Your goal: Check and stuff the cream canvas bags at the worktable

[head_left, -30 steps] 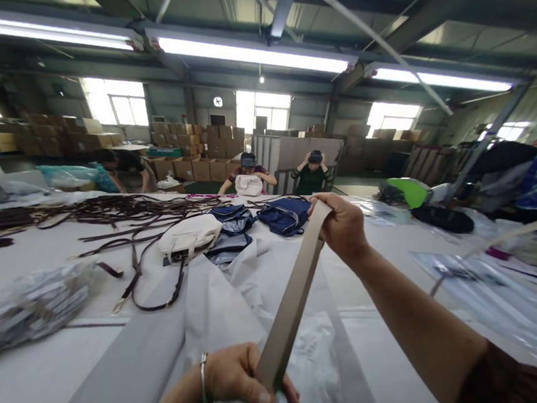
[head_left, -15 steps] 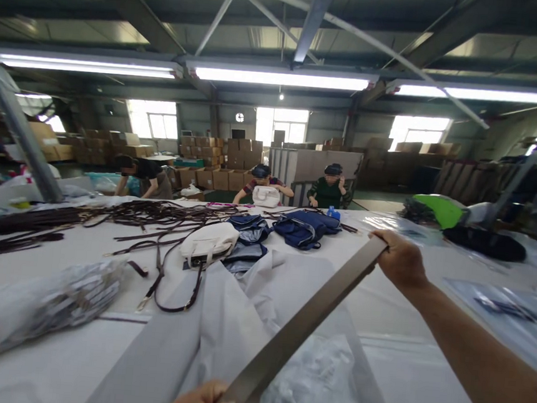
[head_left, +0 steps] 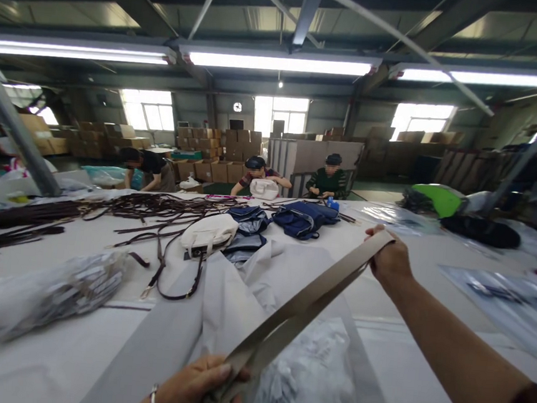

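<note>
Your right hand (head_left: 391, 256) and left hand (head_left: 196, 383) now stretch a beige strap (head_left: 327, 283) on a long slant, where a second ago it stood much steeper; half a second ago it looked like one flat band, and now two lengths of it part between your hands. Your left hand shows more fully than it did then.

Your right grip is closed on the strap's upper, folded end, thumb and fingers pinching it. Your left grip is closed around the lower end, fingers curled about the bunched lengths; a silvery bracelet (head_left: 153, 399) circles that wrist. The strap hangs in the air between them, rising from your left hand to your right, in front of a clear plastic bag (head_left: 324, 369) that lies on the surface (head_left: 95, 246).

Beyond your left hand, pale sheeting (head_left: 226, 301) runs up to a white bag (head_left: 210, 233), with navy bags (head_left: 302, 220) near it. Dark brown straps (head_left: 127, 205) lie heaped farther left, and a plastic-wrapped bundle (head_left: 77, 285) rests nearer you. Across from you, a person in green (head_left: 332, 182) has lowered the hand that was raised to the head half a second ago.
</note>
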`<state>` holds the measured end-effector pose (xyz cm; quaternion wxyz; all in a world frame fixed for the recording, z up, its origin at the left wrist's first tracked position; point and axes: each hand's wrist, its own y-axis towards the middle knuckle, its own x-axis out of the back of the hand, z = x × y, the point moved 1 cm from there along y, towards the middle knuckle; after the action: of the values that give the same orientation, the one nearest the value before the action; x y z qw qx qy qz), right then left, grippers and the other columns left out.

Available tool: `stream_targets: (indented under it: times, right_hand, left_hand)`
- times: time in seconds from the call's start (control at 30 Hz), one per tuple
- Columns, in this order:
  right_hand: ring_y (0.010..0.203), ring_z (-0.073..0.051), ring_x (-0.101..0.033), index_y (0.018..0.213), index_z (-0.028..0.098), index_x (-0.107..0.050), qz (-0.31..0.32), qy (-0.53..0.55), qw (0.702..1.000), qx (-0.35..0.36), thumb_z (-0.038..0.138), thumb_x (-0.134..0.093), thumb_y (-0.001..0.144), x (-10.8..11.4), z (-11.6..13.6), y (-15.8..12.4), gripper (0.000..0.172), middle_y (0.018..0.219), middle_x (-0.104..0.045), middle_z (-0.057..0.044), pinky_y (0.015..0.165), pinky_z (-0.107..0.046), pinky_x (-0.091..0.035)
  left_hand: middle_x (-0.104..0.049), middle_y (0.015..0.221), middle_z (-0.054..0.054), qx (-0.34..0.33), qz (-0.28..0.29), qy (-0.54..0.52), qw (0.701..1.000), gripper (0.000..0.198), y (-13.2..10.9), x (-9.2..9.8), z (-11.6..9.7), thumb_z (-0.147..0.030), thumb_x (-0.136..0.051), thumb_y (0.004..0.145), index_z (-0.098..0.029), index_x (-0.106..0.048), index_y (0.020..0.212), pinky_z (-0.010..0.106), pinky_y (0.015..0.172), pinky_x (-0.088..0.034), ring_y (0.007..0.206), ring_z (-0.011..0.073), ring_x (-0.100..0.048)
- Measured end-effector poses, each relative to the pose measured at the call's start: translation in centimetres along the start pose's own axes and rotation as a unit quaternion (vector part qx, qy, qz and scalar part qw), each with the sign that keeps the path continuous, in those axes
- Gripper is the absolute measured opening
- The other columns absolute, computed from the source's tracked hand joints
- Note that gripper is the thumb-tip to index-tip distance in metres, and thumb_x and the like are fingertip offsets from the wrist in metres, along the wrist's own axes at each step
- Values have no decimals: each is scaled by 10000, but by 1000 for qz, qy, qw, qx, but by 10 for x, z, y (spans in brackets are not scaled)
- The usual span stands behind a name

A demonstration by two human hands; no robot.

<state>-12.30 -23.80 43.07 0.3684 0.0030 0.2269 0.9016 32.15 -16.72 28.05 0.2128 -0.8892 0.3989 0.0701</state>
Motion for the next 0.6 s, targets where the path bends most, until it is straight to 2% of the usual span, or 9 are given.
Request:
stream_targets:
  times: [0.07,0.17,0.23,0.3,0.37,0.5,0.6]
  right_hand:
    - [581,-162,-538,770,197,-618,-33,-27,999,33,515,-671,733,6,2,1,325,650,-594,3,574,-316,-468]
    - [792,-222,-623,801,193,-664,-19,-129,982,137,420,-654,703,18,2,4,248,841,-696,-60,775,-370,-499]
    - [849,-243,-643,839,195,-683,18,-224,959,173,407,-587,726,26,-4,8,259,892,-722,-81,820,-385,-498]
    - [852,-247,-653,876,196,-699,51,-287,946,144,415,-534,745,34,-19,12,304,902,-737,-87,796,-375,-503]
    - [812,-246,-652,869,193,-713,72,-319,940,93,438,-521,743,44,-39,14,335,858,-746,-84,743,-360,-505]
    - [580,-210,-603,798,178,-732,124,-353,928,0,426,-512,718,64,-87,-2,341,629,-701,-57,565,-324,-475]
    - [493,-187,-577,816,166,-749,177,-375,907,-75,327,-473,689,76,-122,-31,344,610,-700,-59,498,-307,-452]
  left_hand:
    - [-742,855,150,-5,3,23,1000,689,-4,3,-4,-627,-623,844,-120,-523,1299,171,394,-348,480,118,-601]
    - [-724,840,80,-7,0,77,997,841,-10,8,-19,-600,-672,819,-175,-348,1469,201,488,-423,535,117,-600]
    - [-674,772,24,1,-7,132,991,754,-15,12,-35,-604,-707,782,-171,-476,1353,204,529,-427,562,109,-580]
    - [-604,705,-7,17,-19,180,983,574,-21,14,-54,-636,-704,763,-143,-595,1037,203,525,-418,556,102,-554]
    - [-576,679,-9,34,-26,203,978,554,-27,14,-76,-696,-648,772,-157,-542,842,212,500,-419,537,108,-549]
    - [-584,669,-1,25,-55,250,967,544,-37,-1,-123,-728,-501,846,-184,-492,845,224,461,-433,520,123,-547]
    - [-593,687,-1,2,-103,271,957,487,-35,-18,-157,-671,-510,851,-185,-485,865,198,426,-395,511,110,-534]
